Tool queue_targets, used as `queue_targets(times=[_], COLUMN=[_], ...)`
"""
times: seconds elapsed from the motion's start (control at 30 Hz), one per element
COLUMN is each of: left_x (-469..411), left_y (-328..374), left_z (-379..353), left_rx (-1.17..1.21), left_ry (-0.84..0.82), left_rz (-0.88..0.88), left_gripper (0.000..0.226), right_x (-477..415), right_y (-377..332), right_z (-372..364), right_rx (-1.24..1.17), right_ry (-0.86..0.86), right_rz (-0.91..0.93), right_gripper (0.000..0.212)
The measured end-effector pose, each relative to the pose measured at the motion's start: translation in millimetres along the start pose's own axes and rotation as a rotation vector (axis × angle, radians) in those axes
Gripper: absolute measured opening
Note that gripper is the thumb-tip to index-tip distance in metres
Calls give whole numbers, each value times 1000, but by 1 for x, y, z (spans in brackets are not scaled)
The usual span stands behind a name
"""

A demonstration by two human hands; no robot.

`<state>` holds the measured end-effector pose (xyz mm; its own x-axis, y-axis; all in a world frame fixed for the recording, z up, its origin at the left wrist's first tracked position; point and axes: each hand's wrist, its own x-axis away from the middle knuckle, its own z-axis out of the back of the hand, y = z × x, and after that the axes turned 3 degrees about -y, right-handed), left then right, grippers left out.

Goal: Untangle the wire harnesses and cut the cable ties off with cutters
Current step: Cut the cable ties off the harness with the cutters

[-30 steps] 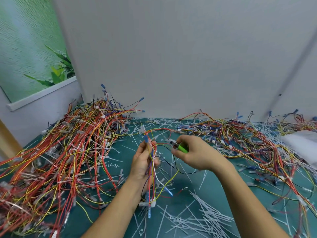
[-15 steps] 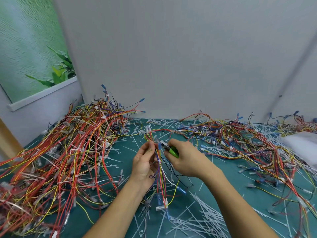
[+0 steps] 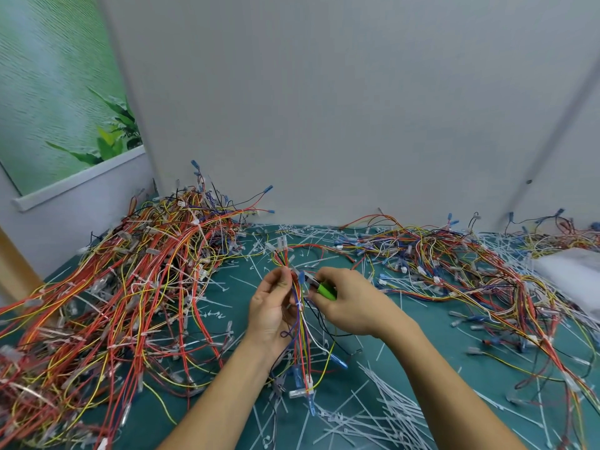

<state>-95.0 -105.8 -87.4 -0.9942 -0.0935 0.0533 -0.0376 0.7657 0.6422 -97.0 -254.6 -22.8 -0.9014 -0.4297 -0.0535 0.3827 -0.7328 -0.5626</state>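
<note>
Though mostly inside right hand (image 3: 352,305), green cutters (image 3: 326,290), tips indistinct beside harness (image 3: 301,332).

No text, label, brand, number or sign can be read anywhere in the frame; every surface is unmarked or too blurred.

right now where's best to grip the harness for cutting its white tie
Pinch the wire harness just below its white cable tie, from the left: the bundle stands upright and the cutters occupy its right side.
</note>
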Motion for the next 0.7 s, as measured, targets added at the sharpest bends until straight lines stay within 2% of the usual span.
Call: queue_targets(times=[0.13, 0.37, 0.7], left_x=[1, 5, 8], left_y=[0, 3, 4], left_z=[0, -5, -6], left_rx=[8, -16, -44], left_ry=[0, 18, 27], left_rz=[3, 2, -3], left_gripper=[37, 5, 14], right_x=[1, 2, -1], right_y=[-1, 3, 6], right_z=[-1, 6, 2], right_rx=[-23, -4, -26], right_ry=[-12, -40, -12], right_rz=[4, -19, 17], right_gripper=[20, 18, 14])
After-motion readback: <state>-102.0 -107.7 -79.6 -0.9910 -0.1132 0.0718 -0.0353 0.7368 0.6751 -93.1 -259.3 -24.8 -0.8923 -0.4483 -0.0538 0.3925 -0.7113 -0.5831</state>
